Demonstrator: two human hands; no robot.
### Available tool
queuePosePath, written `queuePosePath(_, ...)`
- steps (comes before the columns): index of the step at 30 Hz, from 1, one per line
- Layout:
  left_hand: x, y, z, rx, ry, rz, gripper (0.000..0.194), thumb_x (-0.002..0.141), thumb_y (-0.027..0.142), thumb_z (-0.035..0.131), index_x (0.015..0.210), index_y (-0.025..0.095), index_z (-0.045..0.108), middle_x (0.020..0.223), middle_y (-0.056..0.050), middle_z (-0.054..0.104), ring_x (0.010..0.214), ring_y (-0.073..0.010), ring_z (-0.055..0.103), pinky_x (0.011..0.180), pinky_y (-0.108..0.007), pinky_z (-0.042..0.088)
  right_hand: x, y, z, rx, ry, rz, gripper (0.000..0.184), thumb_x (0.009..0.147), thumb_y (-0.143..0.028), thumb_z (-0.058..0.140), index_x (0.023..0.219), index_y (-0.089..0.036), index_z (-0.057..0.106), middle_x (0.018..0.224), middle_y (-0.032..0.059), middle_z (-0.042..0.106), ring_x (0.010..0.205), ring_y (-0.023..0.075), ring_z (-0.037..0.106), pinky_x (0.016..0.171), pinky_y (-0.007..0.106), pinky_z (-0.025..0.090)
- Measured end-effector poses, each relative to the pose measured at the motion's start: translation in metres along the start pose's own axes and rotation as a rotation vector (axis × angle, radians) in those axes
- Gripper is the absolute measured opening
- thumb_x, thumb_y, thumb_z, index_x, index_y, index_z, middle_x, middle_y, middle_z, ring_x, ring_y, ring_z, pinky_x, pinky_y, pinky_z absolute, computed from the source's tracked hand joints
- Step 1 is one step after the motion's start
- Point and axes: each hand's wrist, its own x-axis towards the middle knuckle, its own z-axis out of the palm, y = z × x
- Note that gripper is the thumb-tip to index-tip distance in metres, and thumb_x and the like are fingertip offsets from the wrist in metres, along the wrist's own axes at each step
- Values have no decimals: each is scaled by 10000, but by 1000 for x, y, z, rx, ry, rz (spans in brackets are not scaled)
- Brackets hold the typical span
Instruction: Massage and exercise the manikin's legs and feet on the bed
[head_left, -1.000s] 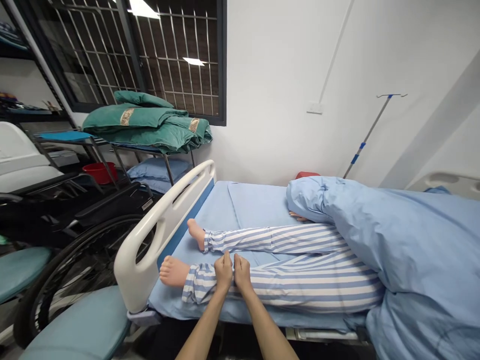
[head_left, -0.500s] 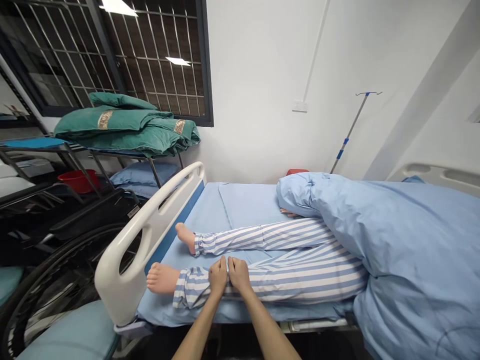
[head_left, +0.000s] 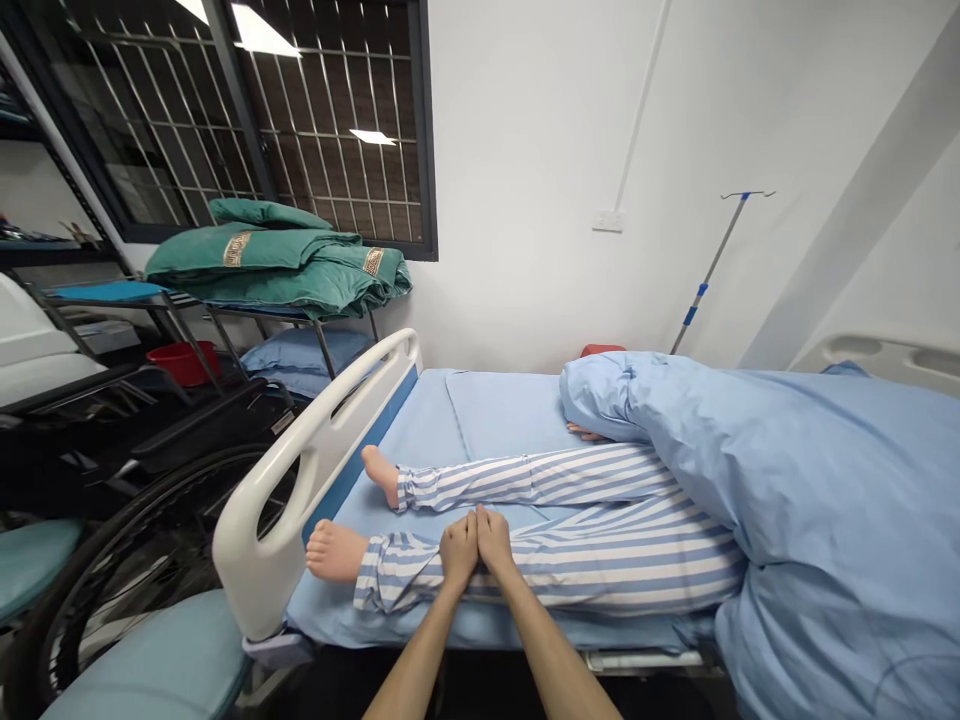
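My left hand (head_left: pixel 459 550) and my right hand (head_left: pixel 495 540) lie side by side on the shin of a blue-and-white striped trouser leg (head_left: pixel 600 570), their fingertips meeting. That leg belongs to a figure lying on the bed, and its bare foot (head_left: pixel 337 551) sticks out of the cuff close to my left hand. The other striped leg (head_left: pixel 540 478) and its bare foot (head_left: pixel 381 476) lie farther off. A light blue blanket (head_left: pixel 787 470) hides the upper body. I cannot tell whether my fingers grip the cloth or only rest on it.
A white bed rail (head_left: pixel 300 470) stands left of the feet, with a wheelchair (head_left: pixel 135 500) beyond it. Folded green blankets (head_left: pixel 277 265) sit on a metal rack above a blue pillow (head_left: pixel 304 350) and a red basin (head_left: pixel 182 363). An IV pole (head_left: pixel 709 270) stands by the wall.
My hands have drawn closer together on the shin, and their fingertips now meet. The whole view has shifted slightly, while the figure and the blanket stay in place on the bed.
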Motion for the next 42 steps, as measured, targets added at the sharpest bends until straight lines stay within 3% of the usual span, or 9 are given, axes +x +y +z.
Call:
queuePosePath(7, -1, 1, -2, 1, -30, 12, 451, 931, 353, 372, 536, 208, 536, 615, -71, 645, 610, -165, 533, 629, -280, 334, -8, 8, -17, -188, -67, -111, 567, 990, -464, 263, 599, -211, 589, 625, 67, 657, 594, 166, 549, 576, 273, 321)
queuePosePath(12, 1, 21, -1, -259, -68, -45, 496, 888, 512, 375, 476, 236, 374, 500, -25, 499, 537, -145, 432, 568, -284, 328, -10, 18, -12, -125, 5, -29, 558, 972, -522, 267, 584, -234, 549, 614, 73, 652, 580, 182, 550, 564, 285, 336)
queuePosePath(16, -1, 42, 10, -500, -6, -119, 566, 862, 664, 332, 472, 260, 260, 447, 18, 344, 492, -121, 338, 532, -280, 337, -6, 20, -17, 47, 51, -17, 583, 939, -625, 234, 543, -248, 437, 544, 40, 581, 541, 172, 494, 546, 290, 356)
queuePosePath(21, -11, 41, 19, -378, 31, -59, 601, 833, 708, 334, 484, 228, 429, 494, -38, 512, 522, -145, 446, 546, -291, 351, -4, 16, -23, 132, 55, 22, 564, 921, -644, 271, 555, -242, 422, 548, 34, 563, 542, 161, 477, 542, 280, 357)
queuePosePath(29, -14, 35, 19, -277, -19, -11, 566, 882, 617, 281, 521, 226, 473, 570, -89, 623, 562, -184, 546, 589, -310, 387, -1, 14, -39, -86, -47, -31, 559, 948, -545, 303, 575, -206, 545, 596, 62, 622, 567, 157, 512, 561, 270, 324)
queuePosePath(37, -10, 52, 27, -296, -158, 46, 528, 875, 568, 349, 487, 226, 455, 540, -71, 597, 562, -177, 534, 571, -295, 380, -2, 20, -44, 164, 122, 29, 587, 913, -649, 287, 571, -216, 489, 570, 60, 604, 562, 163, 513, 563, 276, 395)
queuePosePath(42, -12, 50, 35, -224, -141, 69, 501, 891, 496, 317, 528, 214, 517, 588, -94, 641, 597, -188, 560, 603, -297, 391, 2, 17, -50, 187, 152, 53, 568, 893, -680, 298, 553, -239, 411, 524, 16, 533, 533, 145, 452, 534, 274, 383)
